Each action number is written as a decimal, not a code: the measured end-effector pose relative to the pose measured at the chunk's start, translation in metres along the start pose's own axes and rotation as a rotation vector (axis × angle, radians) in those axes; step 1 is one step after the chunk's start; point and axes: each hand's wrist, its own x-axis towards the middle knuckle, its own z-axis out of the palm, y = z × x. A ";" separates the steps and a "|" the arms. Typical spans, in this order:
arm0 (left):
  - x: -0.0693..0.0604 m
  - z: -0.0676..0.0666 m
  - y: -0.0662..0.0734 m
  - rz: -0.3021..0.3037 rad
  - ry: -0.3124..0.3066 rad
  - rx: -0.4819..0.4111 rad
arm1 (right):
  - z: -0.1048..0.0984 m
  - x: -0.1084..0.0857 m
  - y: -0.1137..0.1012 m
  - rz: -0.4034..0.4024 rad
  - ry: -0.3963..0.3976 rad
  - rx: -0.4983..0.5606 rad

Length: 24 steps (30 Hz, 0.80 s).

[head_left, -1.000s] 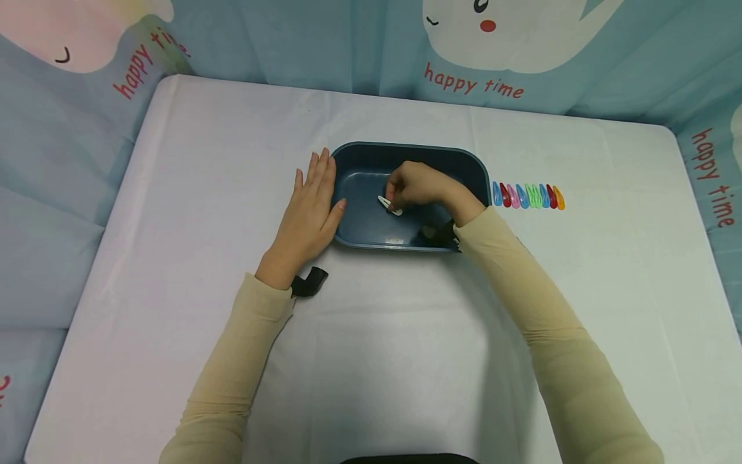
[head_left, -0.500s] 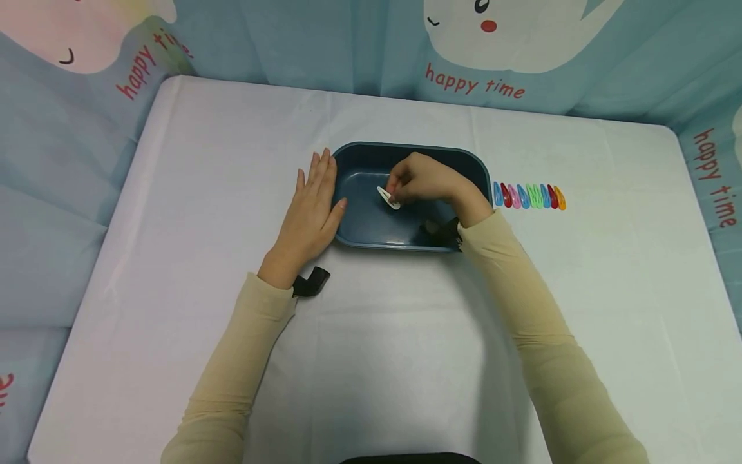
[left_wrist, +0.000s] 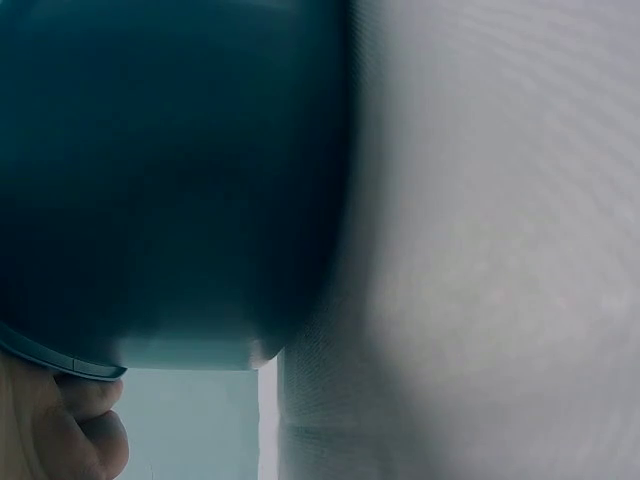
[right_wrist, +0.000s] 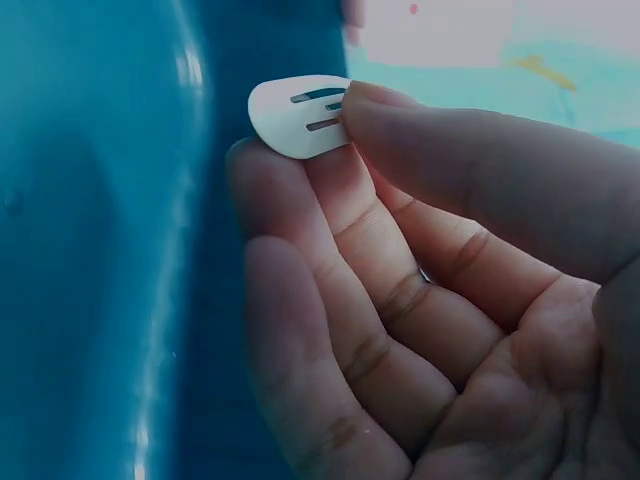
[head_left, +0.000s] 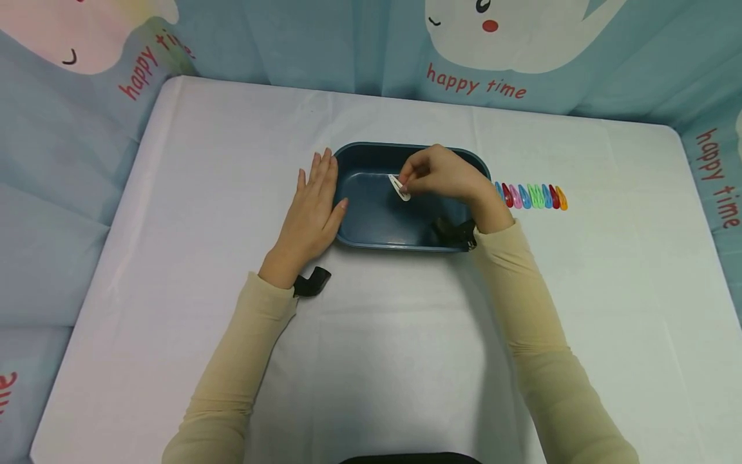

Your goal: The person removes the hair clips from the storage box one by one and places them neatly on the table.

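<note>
A white snap hair clip [head_left: 399,187] is pinched between the thumb and fingers of my right hand [head_left: 443,174], above the inside of a dark blue basin [head_left: 371,222]. The right wrist view shows the clip's rounded white end [right_wrist: 285,118] with its slots, the thumb covering the other part. My left hand [head_left: 310,212] rests with straight fingers against the basin's left rim. In the left wrist view the basin's outer wall [left_wrist: 170,180] fills much of the picture, and a few fingers show at the lower left.
Right of the basin lies a row of several coloured hair clips [head_left: 536,196] on the white tablecloth [head_left: 394,361]. Black wrist-camera mounts show at both wrists. A printed blue curtain [head_left: 324,45] hangs behind the table.
My right hand has lifted the white hair clip from the basin's floor and moved up and to the right with it. The left hand stays at the rim.
</note>
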 end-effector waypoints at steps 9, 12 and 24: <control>0.000 -0.001 0.000 0.001 -0.005 -0.005 | -0.010 -0.019 0.009 -0.012 0.075 0.033; 0.000 -0.001 0.000 0.002 -0.004 0.000 | -0.013 -0.024 0.013 -0.010 0.090 0.027; 0.000 0.000 0.001 0.002 -0.001 -0.006 | -0.023 -0.045 0.023 -0.025 0.163 -0.014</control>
